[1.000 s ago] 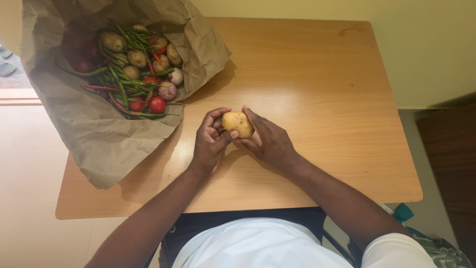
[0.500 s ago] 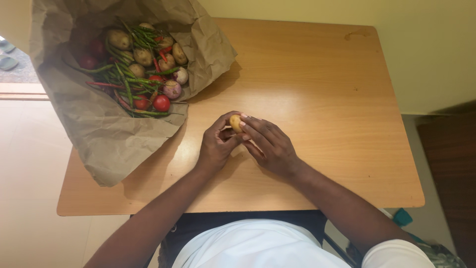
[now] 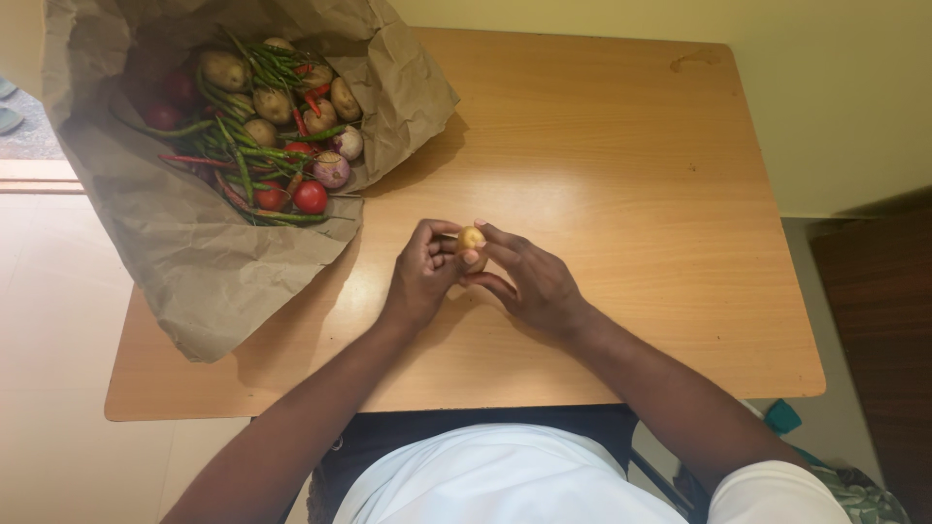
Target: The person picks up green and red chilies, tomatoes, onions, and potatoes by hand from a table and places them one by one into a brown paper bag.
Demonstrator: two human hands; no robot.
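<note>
A yellow-brown potato [image 3: 472, 239] is held between both of my hands just above the wooden table [image 3: 621, 165]. My left hand [image 3: 419, 276] curls round its left side with the fingers bent over it. From the right, my right hand [image 3: 529, 281] grips it with thumb and fingertips, and most of the potato is hidden by the fingers.
An open brown paper bag [image 3: 194, 243] lies at the table's left. It holds potatoes [image 3: 225, 70], green and red chillies [image 3: 243, 146], tomatoes [image 3: 311, 197] and onions [image 3: 331, 171]. A wall runs along the far edge, and floor shows on the left.
The potato has been turned in my hands. One second ago its broad side showed; now only a small end shows between the fingers. Both hands stay near the table's middle.
</note>
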